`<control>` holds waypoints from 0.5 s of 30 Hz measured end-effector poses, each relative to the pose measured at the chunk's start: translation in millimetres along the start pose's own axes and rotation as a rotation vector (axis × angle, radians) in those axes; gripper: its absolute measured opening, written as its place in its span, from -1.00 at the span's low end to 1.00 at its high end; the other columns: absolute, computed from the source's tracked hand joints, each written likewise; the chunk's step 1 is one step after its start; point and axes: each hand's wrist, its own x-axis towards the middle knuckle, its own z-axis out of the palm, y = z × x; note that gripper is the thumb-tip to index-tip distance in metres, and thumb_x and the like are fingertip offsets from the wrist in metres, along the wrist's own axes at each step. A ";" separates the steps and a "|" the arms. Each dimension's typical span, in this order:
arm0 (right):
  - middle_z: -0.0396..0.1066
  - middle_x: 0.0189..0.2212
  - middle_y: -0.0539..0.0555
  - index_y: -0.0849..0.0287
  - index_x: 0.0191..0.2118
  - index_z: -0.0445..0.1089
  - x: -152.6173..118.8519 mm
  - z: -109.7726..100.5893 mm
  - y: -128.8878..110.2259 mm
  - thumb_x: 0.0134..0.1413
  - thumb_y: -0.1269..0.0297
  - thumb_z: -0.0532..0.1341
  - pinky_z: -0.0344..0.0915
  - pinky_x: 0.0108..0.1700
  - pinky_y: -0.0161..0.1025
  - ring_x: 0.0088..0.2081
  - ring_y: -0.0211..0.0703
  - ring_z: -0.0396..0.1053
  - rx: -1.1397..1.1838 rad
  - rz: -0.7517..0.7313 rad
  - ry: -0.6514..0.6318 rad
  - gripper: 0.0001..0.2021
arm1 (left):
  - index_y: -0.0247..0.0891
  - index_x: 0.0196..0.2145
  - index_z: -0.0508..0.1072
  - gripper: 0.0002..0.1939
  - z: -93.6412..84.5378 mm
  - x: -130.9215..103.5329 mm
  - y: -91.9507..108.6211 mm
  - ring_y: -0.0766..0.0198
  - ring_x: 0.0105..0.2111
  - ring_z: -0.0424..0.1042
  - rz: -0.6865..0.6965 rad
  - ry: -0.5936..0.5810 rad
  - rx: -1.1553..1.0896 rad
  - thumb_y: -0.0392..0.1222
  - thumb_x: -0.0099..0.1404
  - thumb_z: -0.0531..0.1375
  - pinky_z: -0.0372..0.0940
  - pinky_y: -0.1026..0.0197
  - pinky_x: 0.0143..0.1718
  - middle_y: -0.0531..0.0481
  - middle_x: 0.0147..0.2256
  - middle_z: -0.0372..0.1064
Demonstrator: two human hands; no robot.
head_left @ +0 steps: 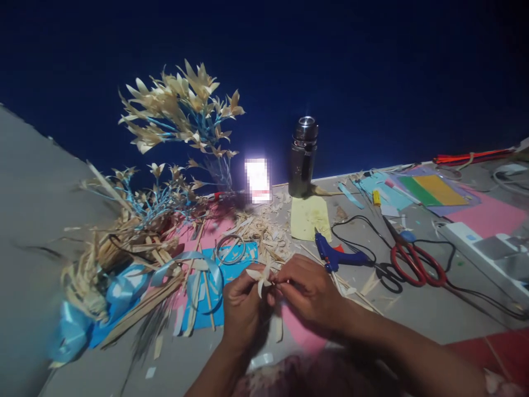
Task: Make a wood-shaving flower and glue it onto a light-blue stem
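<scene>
A small cream flower (262, 277) with pointed petals is pinched in my left hand (243, 309), its petals facing up. My right hand (312, 292) is beside it with fingers pressed together close to the flower's right side; what they pinch is too small to make out. Just beyond my right hand lies a blue glue gun (336, 255) on the work surface. Pale shavings (264, 234) are heaped beyond both hands, next to a blue sheet (206, 309) and a coiled ring (230, 249).
Finished flower sprays (177, 110) stand at the back left, above strips and blue ribbon (128, 286). A dark flask (303, 160) stands at the back. Red-handled scissors (413, 264), a power strip (483, 259) and coloured sheets (438, 190) lie on the right, with cords between them.
</scene>
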 end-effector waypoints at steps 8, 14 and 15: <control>0.44 -0.47 0.08 0.18 -0.35 0.39 -2.1 1.5 -0.9 0.22 0.55 0.15 0.22 -0.30 -0.21 -0.40 -0.14 0.34 -0.033 -0.035 0.037 -0.83 | -0.28 -0.54 0.54 -0.67 0.0 4.2 0.2 0.44 -0.67 0.22 -0.020 -0.016 -0.035 0.03 0.12 0.43 0.12 0.35 -0.57 0.10 -0.65 0.33; 0.44 -0.49 0.06 0.17 -0.36 0.39 -2.5 4.0 2.0 0.21 0.53 0.16 0.21 -0.30 -0.21 -0.40 -0.15 0.34 0.001 -0.006 0.040 -0.83 | -0.26 -0.55 0.56 -0.68 0.5 6.4 -0.5 0.44 -0.67 0.18 -0.051 -0.004 -0.040 0.04 0.08 0.46 0.10 0.34 -0.58 0.13 -0.66 0.28; 0.44 -0.50 0.05 0.16 -0.36 0.39 -2.9 5.0 2.9 0.21 0.52 0.16 0.21 -0.30 -0.21 -0.41 -0.15 0.33 0.004 -0.004 0.041 -0.83 | -0.26 -0.56 0.56 -0.68 -0.5 7.2 -0.5 0.45 -0.66 0.18 -0.051 -0.004 -0.035 0.04 0.08 0.46 0.11 0.34 -0.58 0.12 -0.65 0.28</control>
